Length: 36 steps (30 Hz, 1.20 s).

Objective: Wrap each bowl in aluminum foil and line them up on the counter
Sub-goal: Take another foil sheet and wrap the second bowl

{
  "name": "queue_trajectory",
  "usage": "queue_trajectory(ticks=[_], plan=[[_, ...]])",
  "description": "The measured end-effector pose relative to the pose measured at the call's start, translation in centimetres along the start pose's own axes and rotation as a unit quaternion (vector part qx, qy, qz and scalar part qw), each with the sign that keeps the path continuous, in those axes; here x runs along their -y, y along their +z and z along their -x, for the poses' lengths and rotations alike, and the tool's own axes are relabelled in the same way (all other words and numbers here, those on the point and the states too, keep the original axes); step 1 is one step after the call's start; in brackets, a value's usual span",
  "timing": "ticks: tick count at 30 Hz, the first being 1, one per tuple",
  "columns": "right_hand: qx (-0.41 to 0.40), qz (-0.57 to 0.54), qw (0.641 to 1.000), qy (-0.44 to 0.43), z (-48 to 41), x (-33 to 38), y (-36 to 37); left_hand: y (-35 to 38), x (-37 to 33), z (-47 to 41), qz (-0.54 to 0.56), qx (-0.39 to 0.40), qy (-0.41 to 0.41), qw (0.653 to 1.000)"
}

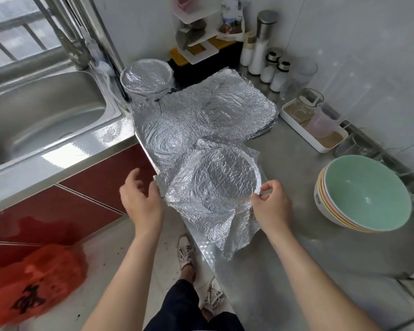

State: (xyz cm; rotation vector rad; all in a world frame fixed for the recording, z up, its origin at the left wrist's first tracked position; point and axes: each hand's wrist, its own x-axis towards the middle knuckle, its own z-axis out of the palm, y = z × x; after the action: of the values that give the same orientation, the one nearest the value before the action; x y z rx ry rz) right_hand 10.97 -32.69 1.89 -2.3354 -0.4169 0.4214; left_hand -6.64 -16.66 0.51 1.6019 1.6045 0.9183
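- Head view: a steel counter fills the right side. A sink lies at 9 o'clock, below a barred window at 10 o'clock.
- A bowl draped in a foil sheet sits at centre by the counter's front edge, with loose foil sheets spread toward 12 o'clock.
- The right hand pinches the foil at the bowl's rim, at its 4 o'clock.
- The left hand, fingers loose, grips nothing and is just beside the sheet's 9 o'clock edge.
- A wrapped bowl stands at 11 o'clock, and stacked bare bowls at 3 o'clock.
- Shakers line the wall at 1 o'clock.
- Red cabinet doors are at 8 o'clock.
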Motion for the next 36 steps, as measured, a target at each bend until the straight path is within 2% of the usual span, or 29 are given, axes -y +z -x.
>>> queue_trajectory(ticks=[2,4,6,8,10,11,20,26,30,33,36], plan=[[-0.001,0.005,1.0,-0.007,0.0,0.0,0.0,-0.4,-2.6,1.0,-0.037,0.022,0.205,0.978],[0.001,0.009,1.0,-0.017,0.1,0.1,0.1,0.0,-4.2,2.1,-0.075,0.075,0.364,0.925],[0.001,0.01,1.0,-0.027,0.1,0.2,0.2,0.9,-5.1,3.1,-0.085,0.205,0.392,0.893],[-0.002,0.014,0.999,-0.029,0.0,0.1,0.2,2.3,-5.0,4.1,-0.1,0.346,0.425,0.83],[-0.003,0.016,0.999,-0.032,-0.2,0.1,0.1,3.7,-3.7,5.2,-0.124,0.402,0.479,0.771],[-0.003,0.015,0.999,-0.034,-0.2,0.2,0.1,4.3,-2.9,5.4,-0.13,0.408,0.493,0.757],[-0.005,0.03,0.997,-0.068,-0.9,0.2,0.2,5.2,0.8,6.1,-0.16,0.297,0.544,0.769],[-0.008,0.021,0.996,-0.081,-1.2,0.2,-0.3,5.0,-0.4,6.8,-0.152,0.285,0.531,0.784],[0.02,0.132,0.99,-0.055,-1.2,0.2,-1.3,4.1,-1.4,6.7,-0.153,0.244,0.529,0.799],[0.067,0.163,0.984,-0.014,-0.3,0.0,-1.0,4.2,-1.6,6.7,-0.176,0.229,0.541,0.79],[0.08,0.157,0.984,0.003,0.2,0.0,-0.5,4.5,-1.6,6.7,-0.178,0.247,0.559,0.772]])
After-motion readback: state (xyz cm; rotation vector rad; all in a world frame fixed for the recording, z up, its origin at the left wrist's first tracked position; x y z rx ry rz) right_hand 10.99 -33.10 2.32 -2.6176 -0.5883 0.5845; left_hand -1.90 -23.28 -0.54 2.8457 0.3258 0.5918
